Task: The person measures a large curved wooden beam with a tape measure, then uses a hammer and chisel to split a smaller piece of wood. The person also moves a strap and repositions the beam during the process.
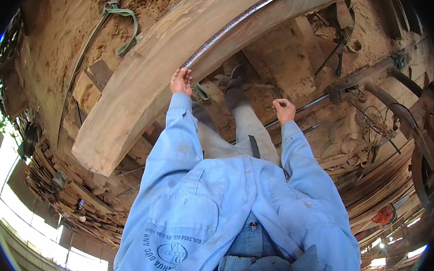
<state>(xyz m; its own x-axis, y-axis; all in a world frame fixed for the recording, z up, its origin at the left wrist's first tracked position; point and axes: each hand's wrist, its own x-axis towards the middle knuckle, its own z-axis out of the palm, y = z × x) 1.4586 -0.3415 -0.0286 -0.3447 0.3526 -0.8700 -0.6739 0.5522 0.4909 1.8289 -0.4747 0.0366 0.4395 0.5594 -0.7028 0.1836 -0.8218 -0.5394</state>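
One tape (229, 26) lies stretched along the curved timber (143, 85), its near end pinched in my left grip (181, 81) while my right grip (284, 110) curls in with nothing visible inside, so the laying-out looks done, the tape's taking-up not yet.

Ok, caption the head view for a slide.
Left hand at one end of a measuring tape on a wooden slab; right hand clear of both.
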